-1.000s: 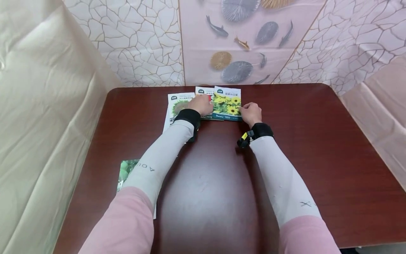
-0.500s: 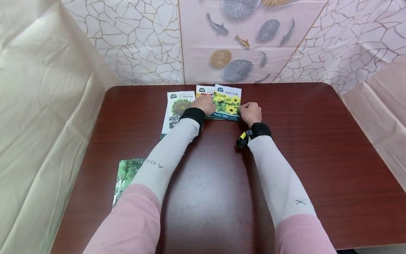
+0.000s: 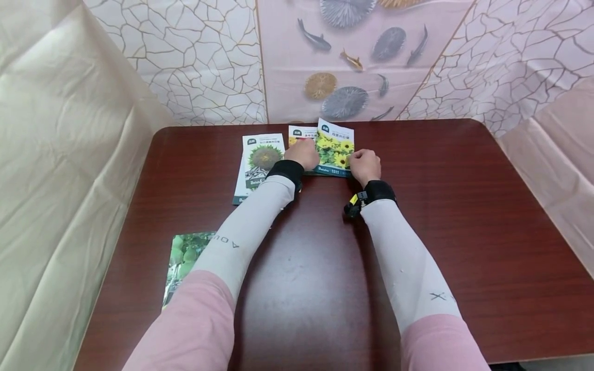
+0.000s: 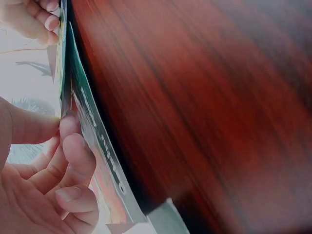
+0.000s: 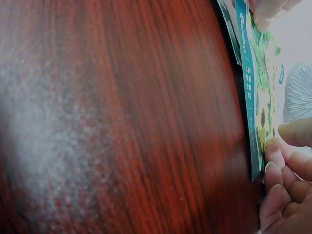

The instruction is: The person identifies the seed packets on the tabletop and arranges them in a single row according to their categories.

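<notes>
A seed packet with yellow flowers [image 3: 335, 147] is held by both hands at the table's far edge, tilted a little. My left hand [image 3: 302, 153] pinches its left edge between thumb and fingers. At its right edge, my right hand [image 3: 365, 165] pinches it with thumb and forefinger [image 5: 274, 148]. A second packet with a red and orange picture [image 3: 297, 133] lies partly under it, mostly covered by the left hand. In the left wrist view, a gap shows between the held packet [image 4: 62, 73] and the lower packet [image 4: 105, 156].
Left of the hands, a packet with a sunflower head [image 3: 263, 157] overlaps another packet [image 3: 238, 191]. Nearer, a green-pictured packet [image 3: 178, 257] lies partly hidden under the left sleeve [image 3: 232, 247]. A patterned cloth wall [image 3: 297, 67] rises behind the dark red table [image 3: 464, 206].
The yellow-flower packet has shifted slightly right and tilted, its left top corner higher. My left hand has moved a little right with it, uncovering more of the sunflower packet.
</notes>
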The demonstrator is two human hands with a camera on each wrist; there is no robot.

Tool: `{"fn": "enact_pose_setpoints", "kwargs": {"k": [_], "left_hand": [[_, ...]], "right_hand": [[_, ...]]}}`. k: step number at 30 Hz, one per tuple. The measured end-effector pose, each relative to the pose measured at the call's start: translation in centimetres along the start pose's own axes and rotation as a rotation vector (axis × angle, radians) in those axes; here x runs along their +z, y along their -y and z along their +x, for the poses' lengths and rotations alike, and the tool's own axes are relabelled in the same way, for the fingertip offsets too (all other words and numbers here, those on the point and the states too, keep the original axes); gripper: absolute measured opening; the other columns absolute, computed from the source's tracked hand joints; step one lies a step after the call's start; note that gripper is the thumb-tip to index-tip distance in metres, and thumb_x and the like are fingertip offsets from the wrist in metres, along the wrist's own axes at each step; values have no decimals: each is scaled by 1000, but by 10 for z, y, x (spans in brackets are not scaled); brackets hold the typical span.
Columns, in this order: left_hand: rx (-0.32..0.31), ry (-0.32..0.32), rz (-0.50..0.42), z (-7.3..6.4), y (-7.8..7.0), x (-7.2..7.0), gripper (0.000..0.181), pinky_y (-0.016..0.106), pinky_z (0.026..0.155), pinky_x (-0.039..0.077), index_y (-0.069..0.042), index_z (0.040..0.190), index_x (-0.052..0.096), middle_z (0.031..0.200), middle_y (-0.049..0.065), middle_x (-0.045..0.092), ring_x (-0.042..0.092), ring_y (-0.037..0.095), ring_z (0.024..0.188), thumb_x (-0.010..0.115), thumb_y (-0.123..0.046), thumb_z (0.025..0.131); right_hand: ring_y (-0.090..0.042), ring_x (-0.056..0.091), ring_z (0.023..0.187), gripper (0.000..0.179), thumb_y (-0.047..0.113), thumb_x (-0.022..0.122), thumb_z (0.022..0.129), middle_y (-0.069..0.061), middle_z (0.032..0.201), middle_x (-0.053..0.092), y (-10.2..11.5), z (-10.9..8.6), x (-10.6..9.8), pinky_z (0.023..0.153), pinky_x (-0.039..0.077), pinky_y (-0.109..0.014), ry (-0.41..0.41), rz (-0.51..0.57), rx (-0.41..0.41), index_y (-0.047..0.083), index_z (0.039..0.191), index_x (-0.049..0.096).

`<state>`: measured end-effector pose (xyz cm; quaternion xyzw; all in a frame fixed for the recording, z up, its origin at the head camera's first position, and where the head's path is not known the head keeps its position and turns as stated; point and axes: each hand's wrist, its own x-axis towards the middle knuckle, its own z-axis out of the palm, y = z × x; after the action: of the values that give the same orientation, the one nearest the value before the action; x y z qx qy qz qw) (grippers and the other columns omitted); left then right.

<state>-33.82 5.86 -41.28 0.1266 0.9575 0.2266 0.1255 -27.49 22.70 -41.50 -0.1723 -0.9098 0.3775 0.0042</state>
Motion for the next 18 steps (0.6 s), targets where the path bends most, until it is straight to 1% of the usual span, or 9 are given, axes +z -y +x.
{"fn": "enact_pose_setpoints", "kwargs": {"k": [3, 6, 10, 12, 15, 18], "left_hand": [[4, -4, -27, -5, -2, -2, 18, 39, 72, 46, -15, 86, 57, 100, 3, 60, 56, 20, 84, 40, -20, 91], [20, -36, -47, -13, -4, -5, 21, 37, 71, 45, -15, 84, 54, 97, 3, 59, 56, 20, 83, 37, -23, 93], [93, -85, -79, -27, -7, -9, 22, 34, 69, 42, -15, 80, 51, 89, 3, 55, 54, 19, 80, 39, -26, 95], [131, -101, -106, -34, -8, -12, 21, 32, 69, 40, -15, 80, 50, 86, 1, 53, 53, 18, 78, 41, -26, 95], [155, -126, -157, -46, -4, -18, 17, 31, 71, 40, -16, 83, 51, 86, -1, 53, 52, 17, 77, 44, -26, 94], [165, -138, -207, -57, 6, -23, 14, 30, 71, 41, -14, 87, 51, 84, 0, 55, 54, 16, 76, 46, -25, 94]], "right_hand": [[-27, 52, 93, 29, 28, 48, 93, -10, 116, 60, -2, 1, 0, 75, 40, -35, -1, 15, 12, 8, 110, 62], [-28, 52, 99, 31, 28, 48, 93, -11, 119, 58, -3, 3, -1, 80, 41, -38, 1, 34, 27, 8, 115, 58], [-29, 48, 111, 37, 29, 46, 95, -13, 126, 53, -6, 6, -3, 88, 41, -41, 6, 67, 36, 9, 127, 52], [-28, 47, 113, 38, 29, 45, 96, -12, 128, 52, -8, 6, -4, 91, 40, -40, 9, 105, 40, 10, 128, 52], [-27, 49, 108, 36, 30, 47, 95, -12, 123, 53, -11, 6, -4, 89, 42, -39, 12, 191, 42, 10, 123, 56], [-24, 50, 99, 32, 31, 50, 94, -9, 114, 55, -11, 3, -5, 83, 43, -40, 22, 277, 32, 11, 117, 59]]}}
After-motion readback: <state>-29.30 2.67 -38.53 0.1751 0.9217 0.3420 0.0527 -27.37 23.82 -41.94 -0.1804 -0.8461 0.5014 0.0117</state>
